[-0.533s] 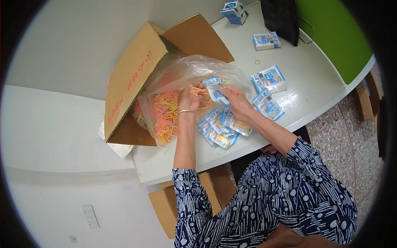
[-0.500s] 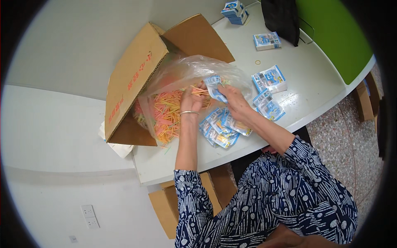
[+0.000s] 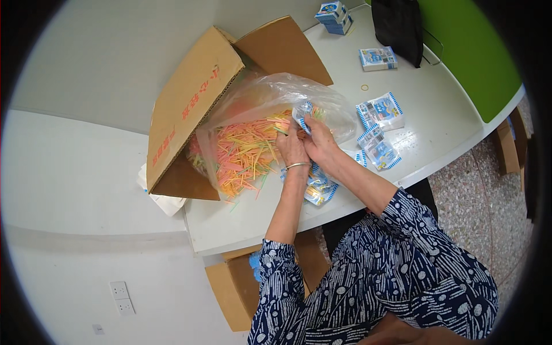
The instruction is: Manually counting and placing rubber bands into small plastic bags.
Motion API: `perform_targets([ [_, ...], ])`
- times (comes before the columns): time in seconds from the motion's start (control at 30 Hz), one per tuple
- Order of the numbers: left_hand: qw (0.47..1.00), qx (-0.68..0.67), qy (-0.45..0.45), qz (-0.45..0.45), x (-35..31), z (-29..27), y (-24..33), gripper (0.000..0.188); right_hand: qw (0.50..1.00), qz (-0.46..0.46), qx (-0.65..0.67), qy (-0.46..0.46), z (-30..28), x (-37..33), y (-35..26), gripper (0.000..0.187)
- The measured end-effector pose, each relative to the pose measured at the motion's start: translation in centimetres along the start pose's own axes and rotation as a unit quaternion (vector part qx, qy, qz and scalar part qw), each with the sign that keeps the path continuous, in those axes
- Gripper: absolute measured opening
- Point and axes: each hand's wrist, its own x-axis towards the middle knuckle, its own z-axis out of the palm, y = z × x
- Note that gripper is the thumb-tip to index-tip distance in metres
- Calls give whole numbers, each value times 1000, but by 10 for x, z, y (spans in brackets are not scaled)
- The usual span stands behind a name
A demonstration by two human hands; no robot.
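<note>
My right hand pinches a small blue-and-white plastic packet, held tilted over the mouth of a clear plastic bag. Close against it, my left hand, wearing a bracelet, has its fingers curled at the packet's lower left side. What those fingers hold is hidden among the sticks behind them. A heap of thin pink, orange, yellow and green sticks spills from the bag. Below my wrists lie several packets with sticks inside, partly covered by my forearms.
An open cardboard box lies on its side around the bag, on a white table. More packets lie to the right. Farther back are a packet stack, a rubber band and a black bag. Another cardboard box sits below the table edge.
My left hand has moved right, from over the heap with sticks in its fingers to the packet. The packet has turned and is now more covered by my hands. The view has shifted slightly.
</note>
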Motion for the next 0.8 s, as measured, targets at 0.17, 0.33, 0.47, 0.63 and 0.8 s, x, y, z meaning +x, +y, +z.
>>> perform_targets([
  [0.17, 998, 30, -5, -57, 6, -5, 3, 22, 999, 10, -42, -12, 0, -2, -8, 13],
  [0.33, 994, 92, -54, 4, 33, -26, 19, 20, 973, -21, -222, -55, 9, -19, -30, 17],
  [0.47, 993, 94, -50, 51, 52, -45, 22, 21, 910, -41, -397, -113, 11, -29, -54, 20],
  [0.63, 993, -40, -95, -62, 51, -36, 29, 21, 831, -29, -531, -161, -2, -40, -95, 20],
  [0.8, 997, 29, -75, -15, 58, -43, 20, 15, 816, 14, -549, -182, -6, -41, -105, 21],
])
